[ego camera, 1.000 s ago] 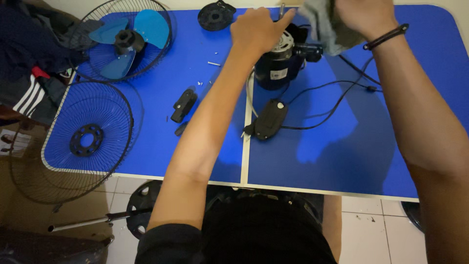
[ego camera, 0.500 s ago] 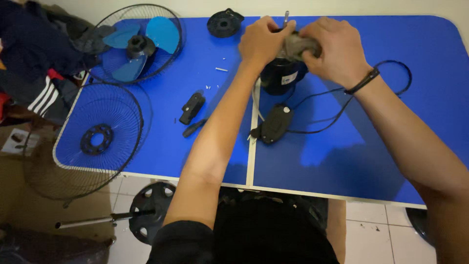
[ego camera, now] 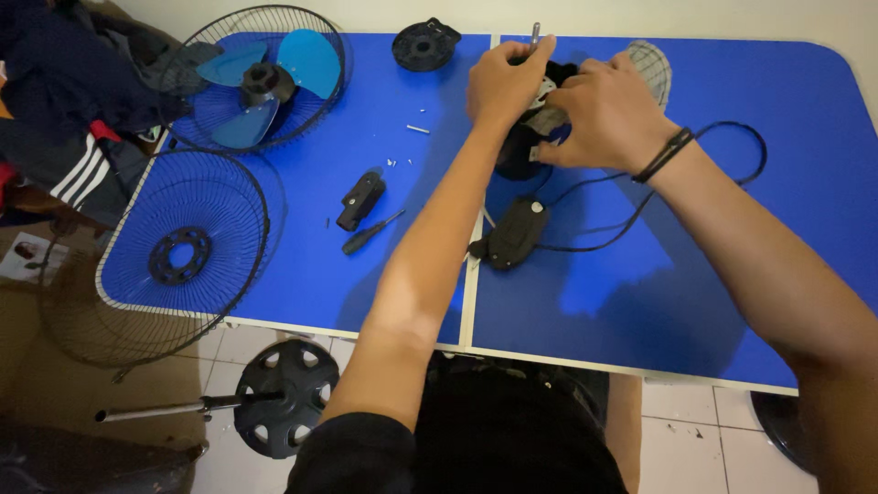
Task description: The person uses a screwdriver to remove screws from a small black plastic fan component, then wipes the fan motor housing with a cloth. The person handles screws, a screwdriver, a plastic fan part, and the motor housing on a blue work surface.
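While my view looks down over the table, the nearest thing is the round black fan base (ego camera: 285, 398) on the tiled floor, with a thin metal pole (ego camera: 165, 409) lying out to its left. Coming up onto the blue table (ego camera: 640, 302), I see a smooth black switch housing (ego camera: 515, 232) at the centre seam, a thin black cable (ego camera: 677, 183) looping away from it. Left of my forearm lie a small black plastic piece (ego camera: 360, 199) and a dark-handled screwdriver (ego camera: 370, 232). A wire fan guard (ego camera: 174, 247) overhangs the table's left edge, fine spokes round a black hub.

Further out, my hands meet on the fan motor (ego camera: 519, 151), a dark rounded body standing near the far edge, just right of the seam, with a bare metal shaft (ego camera: 535, 32) poking straight up. My left hand (ego camera: 506, 82) is closed over its top. My right hand (ego camera: 608, 114) presses against it with a grey mesh-textured cloth (ego camera: 649, 66) pinched under the fingers; a dark band circles that wrist.

Farthest off, a second guard (ego camera: 315, 119) cradles the glossy blue fan blade (ego camera: 261, 78), and a round black cap (ego camera: 424, 44) sits at the far edge. A few tiny screws (ego camera: 417, 129) dot the surface.
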